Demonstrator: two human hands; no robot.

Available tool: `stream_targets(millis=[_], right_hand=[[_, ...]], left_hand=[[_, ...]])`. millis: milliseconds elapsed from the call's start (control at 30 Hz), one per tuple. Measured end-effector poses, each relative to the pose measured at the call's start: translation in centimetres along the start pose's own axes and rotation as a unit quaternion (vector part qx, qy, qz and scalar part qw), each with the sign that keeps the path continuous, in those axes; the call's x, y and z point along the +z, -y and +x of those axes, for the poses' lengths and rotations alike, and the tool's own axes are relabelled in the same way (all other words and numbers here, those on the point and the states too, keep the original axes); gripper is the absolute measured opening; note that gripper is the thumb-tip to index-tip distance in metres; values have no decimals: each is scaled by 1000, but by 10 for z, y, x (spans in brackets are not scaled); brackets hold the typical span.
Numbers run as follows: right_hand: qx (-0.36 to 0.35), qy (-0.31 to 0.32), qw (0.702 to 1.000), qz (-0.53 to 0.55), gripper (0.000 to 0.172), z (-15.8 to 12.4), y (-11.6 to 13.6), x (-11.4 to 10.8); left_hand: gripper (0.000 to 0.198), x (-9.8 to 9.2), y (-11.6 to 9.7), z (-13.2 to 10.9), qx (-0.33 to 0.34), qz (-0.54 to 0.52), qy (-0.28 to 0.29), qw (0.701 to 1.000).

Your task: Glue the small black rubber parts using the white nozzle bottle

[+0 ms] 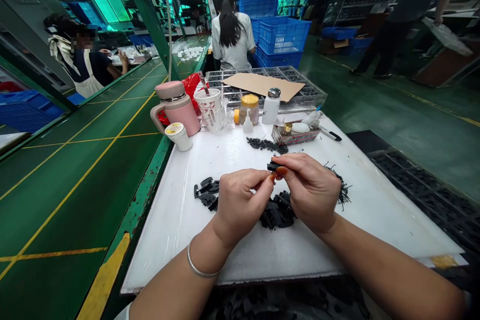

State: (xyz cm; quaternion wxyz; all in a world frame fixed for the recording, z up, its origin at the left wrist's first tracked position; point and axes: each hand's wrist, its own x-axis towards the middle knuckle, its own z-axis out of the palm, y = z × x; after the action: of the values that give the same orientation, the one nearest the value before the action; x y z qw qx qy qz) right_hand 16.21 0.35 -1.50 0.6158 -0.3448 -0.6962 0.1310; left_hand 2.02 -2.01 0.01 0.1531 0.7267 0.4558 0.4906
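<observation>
Both my hands meet over a white work board (375, 210). My right hand (311, 190) pinches a small black plastic part (273, 165) between thumb and fingertips. My left hand (240, 205) is closed in a pinch right beside it, fingertips touching the same part or something too small to name. Under my hands lies a heap of black plastic parts (277, 212). A smaller group of black parts (207, 192) lies to the left. A scatter of thin black pins (341, 187) lies to the right, and a pile of tiny black bits (267, 145) lies further back.
At the board's far edge stand a pink mug (178, 107), a white cup (209, 105), a small white jar (179, 136), bottles (270, 106) and a small tray (296, 135). Trays under cardboard (262, 85) lie behind. A green conveyor (75, 160) runs left. People sit and stand beyond.
</observation>
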Motion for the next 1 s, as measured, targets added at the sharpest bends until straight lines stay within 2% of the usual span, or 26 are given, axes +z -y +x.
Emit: stream_targets(millis=[300,700,800,1000], right_hand=[[-8,-14,1000,7,32,-1,-2,0],[-9,-24,1000,7,31,0,1,0],[3,-24,1000,10,30,1,0,0],[68,-7,997,41,24,3,-5,-2]], left_hand=[[18,6,-1,-3,-124,-148,7,981],[17,11,-1,-2,-223,-327,28,918],[17,10,1,0,-227,-328,39,916],[18,7,8,4,-221,-252,69,940]])
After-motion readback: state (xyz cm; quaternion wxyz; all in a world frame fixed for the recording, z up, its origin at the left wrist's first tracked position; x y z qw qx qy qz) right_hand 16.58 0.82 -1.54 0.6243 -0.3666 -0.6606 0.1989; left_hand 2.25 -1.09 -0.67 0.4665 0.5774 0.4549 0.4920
